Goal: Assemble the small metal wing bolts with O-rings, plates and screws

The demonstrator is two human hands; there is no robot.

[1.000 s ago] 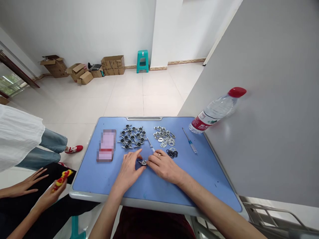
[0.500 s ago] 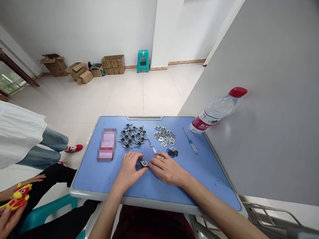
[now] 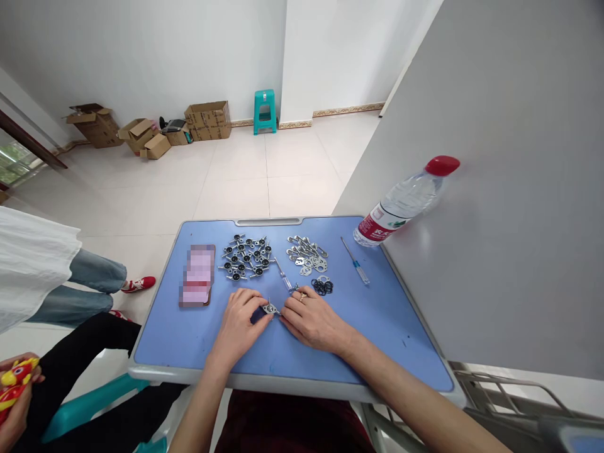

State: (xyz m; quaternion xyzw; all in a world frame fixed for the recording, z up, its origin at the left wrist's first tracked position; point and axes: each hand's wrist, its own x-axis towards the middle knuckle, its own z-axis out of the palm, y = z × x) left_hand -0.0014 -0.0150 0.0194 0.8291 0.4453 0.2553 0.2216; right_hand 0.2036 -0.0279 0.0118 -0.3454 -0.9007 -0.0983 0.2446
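Note:
Near the table's front, a small metal part with an oval flange plate and an upright pin (image 3: 270, 308) lies between my hands. My left hand (image 3: 240, 324) curls round its left side, thumb and fingers gripping it. At its right end my right hand (image 3: 311, 319) has its fingers pinched together; what they hold is hidden. Just beyond the right fingers lie a clear-handled screwdriver (image 3: 284, 277) and a few tiny metal pieces (image 3: 295, 287). Black rubber rings (image 3: 323, 287), thin metal gaskets (image 3: 315, 265) and small metal levers (image 3: 306, 245) lie farther back.
Several black-centred metal parts (image 3: 246, 258) sit back left, beside a phone (image 3: 197, 277). A blue-handled screwdriver (image 3: 356, 263) and a water bottle (image 3: 399, 207) stand right, by a grey partition (image 3: 495, 220). On the left, a seated person's hand holds a toy (image 3: 16, 377).
The view has shifted slightly. Both my hands stay around the metal part, which looks slightly turned. The seated person's toy has moved left, and both that person's hands are now at it.

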